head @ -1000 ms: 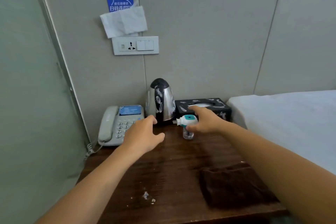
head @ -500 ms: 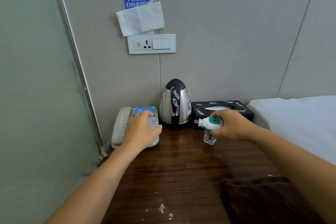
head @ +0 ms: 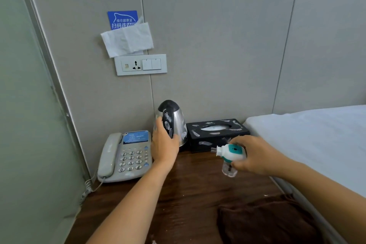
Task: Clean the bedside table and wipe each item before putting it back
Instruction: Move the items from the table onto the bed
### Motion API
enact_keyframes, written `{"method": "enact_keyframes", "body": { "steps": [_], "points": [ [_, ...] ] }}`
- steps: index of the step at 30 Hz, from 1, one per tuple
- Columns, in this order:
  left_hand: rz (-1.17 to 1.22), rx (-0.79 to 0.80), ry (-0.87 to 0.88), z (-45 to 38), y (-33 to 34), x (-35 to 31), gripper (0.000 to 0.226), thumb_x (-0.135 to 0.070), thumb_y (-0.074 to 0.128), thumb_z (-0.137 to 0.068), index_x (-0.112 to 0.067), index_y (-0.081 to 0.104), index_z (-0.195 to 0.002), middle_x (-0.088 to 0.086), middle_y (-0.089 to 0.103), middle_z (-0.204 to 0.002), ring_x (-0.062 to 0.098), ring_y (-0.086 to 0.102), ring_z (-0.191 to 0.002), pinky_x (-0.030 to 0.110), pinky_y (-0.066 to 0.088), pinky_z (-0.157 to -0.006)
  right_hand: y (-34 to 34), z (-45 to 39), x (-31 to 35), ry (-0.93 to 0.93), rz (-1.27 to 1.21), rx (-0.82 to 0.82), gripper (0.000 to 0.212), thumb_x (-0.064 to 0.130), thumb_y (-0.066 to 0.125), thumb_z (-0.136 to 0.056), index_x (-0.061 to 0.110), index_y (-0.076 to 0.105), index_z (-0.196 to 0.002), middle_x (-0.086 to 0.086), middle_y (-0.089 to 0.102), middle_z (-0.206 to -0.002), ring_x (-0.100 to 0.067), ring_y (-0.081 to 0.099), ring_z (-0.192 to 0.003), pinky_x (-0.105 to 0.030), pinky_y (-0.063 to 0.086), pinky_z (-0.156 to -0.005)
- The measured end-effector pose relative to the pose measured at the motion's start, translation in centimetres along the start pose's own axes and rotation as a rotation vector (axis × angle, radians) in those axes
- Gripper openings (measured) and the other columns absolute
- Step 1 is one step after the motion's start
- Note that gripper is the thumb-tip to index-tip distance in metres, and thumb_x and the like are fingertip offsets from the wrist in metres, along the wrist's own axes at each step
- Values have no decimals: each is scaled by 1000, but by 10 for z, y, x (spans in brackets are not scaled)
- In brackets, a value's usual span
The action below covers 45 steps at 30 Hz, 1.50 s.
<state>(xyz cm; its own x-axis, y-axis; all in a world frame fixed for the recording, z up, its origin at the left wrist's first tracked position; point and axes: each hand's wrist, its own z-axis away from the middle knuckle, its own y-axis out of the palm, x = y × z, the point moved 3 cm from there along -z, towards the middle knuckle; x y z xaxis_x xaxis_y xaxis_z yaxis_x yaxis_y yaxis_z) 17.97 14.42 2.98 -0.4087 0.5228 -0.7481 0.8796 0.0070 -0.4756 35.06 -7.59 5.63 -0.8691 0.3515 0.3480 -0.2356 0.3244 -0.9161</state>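
The clearing looks barely begun: the right hand (head: 257,156) grips the plug-in repellent (head: 230,154) lifted above the table (head: 198,190), the left hand (head: 164,144) lays straight fingers against the kettle (head: 174,121), while phone (head: 126,156), tissue box (head: 215,132) and the near-right cloth (head: 267,222) wait.

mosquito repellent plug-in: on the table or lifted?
Lifted. The right hand grips the plug-in by its teal-and-white top, prongs pointing left, and its clear bottle hangs above the wooden table rather than resting on it.
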Motion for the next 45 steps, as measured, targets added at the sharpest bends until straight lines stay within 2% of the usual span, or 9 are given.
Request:
{"method": "enact_keyframes", "body": {
  "steps": [3,6,11,17,22,27,31,37,45],
  "points": [
    [36,-3,14,-3,0,2,67,-11,67,-89,-27,34,-146,9,67,-118,34,65,-104,41,51,-77,-3,3,-5,-1,-26,-18,80,66,58,-51,29,68,-121,11,69,-107,-8,64,-92,-22,48,-79],
    [43,-27,12,-5,-6,6,60,-10,65,-94,-24,39,-146,6,67,-114,31,65,-102,36,45,-75,-10,8,-3,0,-38,-34,68,57,69,-58,29,68,-121,10,70,-106,-9,64,-92,-24,49,-81],
    [55,-68,22,-2,-18,11,58,-13,68,-94,-25,44,-146,6,68,-117,33,65,-106,43,52,-84,-29,21,4,-2,-64,-75,47,36,82,-69,28,68,-113,13,67,-96,-9,63,-86,-19,44,-72],
    [94,-95,95,22,-42,0,62,-16,70,-94,-26,46,-149,3,68,-123,29,65,-111,39,51,-89,-58,54,2,11,-55,-87,40,30,83,-71,30,67,-108,12,68,-91,-3,62,-80,-17,45,-69],
    [231,-38,175,39,-74,-33,62,-16,70,-93,-38,45,-146,-13,66,-132,20,65,-118,50,54,-101,-94,93,-21,101,12,-107,38,33,82,-72,29,68,-107,16,63,-88,1,57,-74,-12,36,-63],
    [356,17,231,59,-83,-95,60,-12,73,-93,-31,51,-145,-18,68,-106,-7,65,-91,25,52,-83,-125,131,-48,235,39,-88,46,34,81,-74,26,69,-118,12,67,-99,-1,60,-76,-12,40,-62],
    [423,132,259,77,-46,-146,61,-14,73,-93,-31,49,-147,-17,64,-96,-7,65,-77,15,52,-64,-150,157,-70,317,40,-116,43,36,81,-73,30,69,-114,13,68,-97,-3,63,-78,-18,44,-63],
    [578,289,265,119,47,-218,60,-15,74,-90,-35,52,-142,-8,68,-89,13,68,-72,42,62,-77,-186,199,-102,413,56,-164,37,38,81,-72,32,70,-107,12,71,-93,-8,66,-75,-29,57,-68],
    [663,414,338,163,159,-316,60,-13,72,-89,-30,53,-143,-12,65,-90,4,60,-81,36,58,-80,-220,237,-150,480,129,-185,44,41,81,-72,31,68,-113,11,68,-98,-7,64,-84,-29,56,-78]
  ]
}}
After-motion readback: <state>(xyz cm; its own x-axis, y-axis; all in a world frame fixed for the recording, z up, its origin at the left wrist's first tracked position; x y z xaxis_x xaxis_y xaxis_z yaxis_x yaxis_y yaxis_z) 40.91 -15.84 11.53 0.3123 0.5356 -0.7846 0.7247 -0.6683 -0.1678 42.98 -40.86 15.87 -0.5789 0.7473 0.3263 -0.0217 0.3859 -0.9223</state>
